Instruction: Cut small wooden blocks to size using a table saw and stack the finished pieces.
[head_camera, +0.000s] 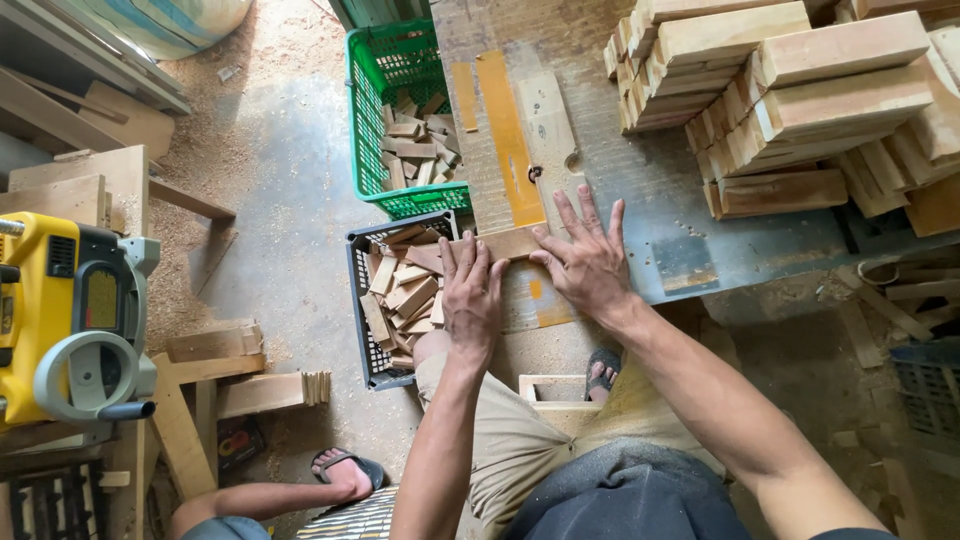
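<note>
My left hand (470, 290) lies flat, fingers together, on a small wooden block (505, 243) at the near edge of a grey saw table (640, 190). My right hand (590, 260) presses beside it with fingers spread, touching the block's right end and the table surface. The block sits just below an orange-yellow strip (508, 135) running along the table. Neither hand wraps around anything.
A dark crate (360, 300) of wood offcuts stands left of my hands, a green basket (368, 110) of offcuts behind it. Stacked wooden blocks (790, 100) fill the table's right. A yellow machine (70, 320) sits far left. Another person's sandalled foot (345, 470) rests on the dusty floor.
</note>
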